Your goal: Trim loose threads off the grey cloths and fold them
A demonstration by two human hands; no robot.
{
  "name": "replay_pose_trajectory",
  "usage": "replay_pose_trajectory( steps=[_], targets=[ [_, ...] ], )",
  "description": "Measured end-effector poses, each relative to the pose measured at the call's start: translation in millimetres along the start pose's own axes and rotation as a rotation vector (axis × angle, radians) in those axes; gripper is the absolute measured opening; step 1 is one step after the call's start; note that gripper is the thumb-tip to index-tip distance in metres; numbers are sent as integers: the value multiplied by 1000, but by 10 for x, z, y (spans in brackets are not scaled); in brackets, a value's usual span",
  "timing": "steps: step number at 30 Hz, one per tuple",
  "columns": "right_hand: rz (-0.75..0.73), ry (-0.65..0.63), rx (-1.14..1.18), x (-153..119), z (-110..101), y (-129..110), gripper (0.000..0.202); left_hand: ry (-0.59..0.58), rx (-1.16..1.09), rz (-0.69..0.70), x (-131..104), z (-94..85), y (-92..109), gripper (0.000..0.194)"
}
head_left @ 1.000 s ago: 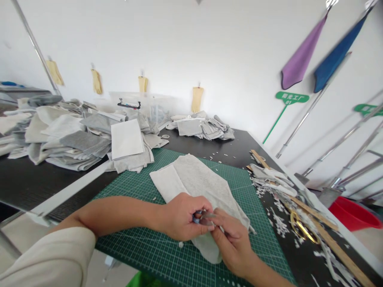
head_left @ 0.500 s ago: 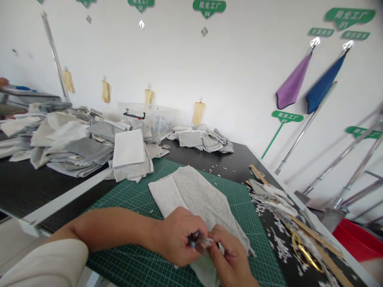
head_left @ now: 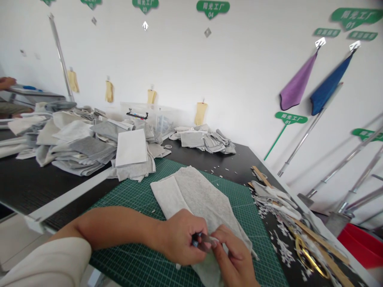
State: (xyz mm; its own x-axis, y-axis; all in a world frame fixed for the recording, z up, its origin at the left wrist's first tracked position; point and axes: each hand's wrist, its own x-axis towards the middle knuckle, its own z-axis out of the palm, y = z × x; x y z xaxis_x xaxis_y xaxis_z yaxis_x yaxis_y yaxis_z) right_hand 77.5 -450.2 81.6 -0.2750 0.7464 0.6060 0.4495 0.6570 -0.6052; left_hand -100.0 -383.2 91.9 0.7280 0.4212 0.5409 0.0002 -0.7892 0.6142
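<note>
A light grey cloth piece [head_left: 197,197] lies folded on the green cutting mat [head_left: 140,195]. My left hand [head_left: 182,237] and my right hand [head_left: 231,259] meet over the cloth's near end. Both pinch a small slim tool with a blue end [head_left: 201,240] between their fingertips; what kind of tool it is I cannot tell. My left forearm rests across the mat's near side. My right hand is partly cut off by the bottom edge of the picture.
Heaps of grey and white cloth pieces [head_left: 77,143] lie on the black table at left, a smaller heap [head_left: 206,139] at the back. At right lie cloth scraps [head_left: 275,197], gold-handled scissors [head_left: 308,257], a wooden ruler [head_left: 317,237] and a red bin [head_left: 362,247]. Another person's hand [head_left: 6,83] shows far left.
The view has tilted upward, so the hands sit lower in the picture. Both hands still hold the small tool together over the cloth.
</note>
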Motion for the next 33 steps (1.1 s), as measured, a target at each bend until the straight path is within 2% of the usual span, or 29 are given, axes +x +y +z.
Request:
replay_pose_trajectory(
  steps=[6,12,14,16,18,20,21,23,26,29,33],
  targets=[
    [-7,-10,35,-55,26,22,12,-81,-155,-149,80,-104,-30,36],
    [0,8,63,-71,6,4,15,-30,36,-338,252,-154,-263,49],
    [14,22,61,-91,-16,5,17,9,120,-378,317,-183,-403,51],
    [33,31,63,-115,-39,14,18,102,214,-429,382,-253,-575,50],
    [69,38,68,-133,-55,25,19,190,310,-497,441,-379,-778,47],
    [107,47,71,-139,-57,34,20,220,439,-591,484,-556,-1009,46],
    [121,51,71,-138,-55,35,21,221,513,-660,494,-655,-1129,46],
    [123,60,76,-132,-47,30,21,136,667,-830,485,-850,-1366,46],
    [98,65,79,-120,-45,4,23,114,748,-958,392,-1078,-1666,45],
    [89,70,75,-112,-63,-24,22,91,821,-1035,260,-1196,-1860,46],
    [115,89,62,-116,-91,-17,20,44,900,-1068,148,-1239,-1988,46]
  ],
)
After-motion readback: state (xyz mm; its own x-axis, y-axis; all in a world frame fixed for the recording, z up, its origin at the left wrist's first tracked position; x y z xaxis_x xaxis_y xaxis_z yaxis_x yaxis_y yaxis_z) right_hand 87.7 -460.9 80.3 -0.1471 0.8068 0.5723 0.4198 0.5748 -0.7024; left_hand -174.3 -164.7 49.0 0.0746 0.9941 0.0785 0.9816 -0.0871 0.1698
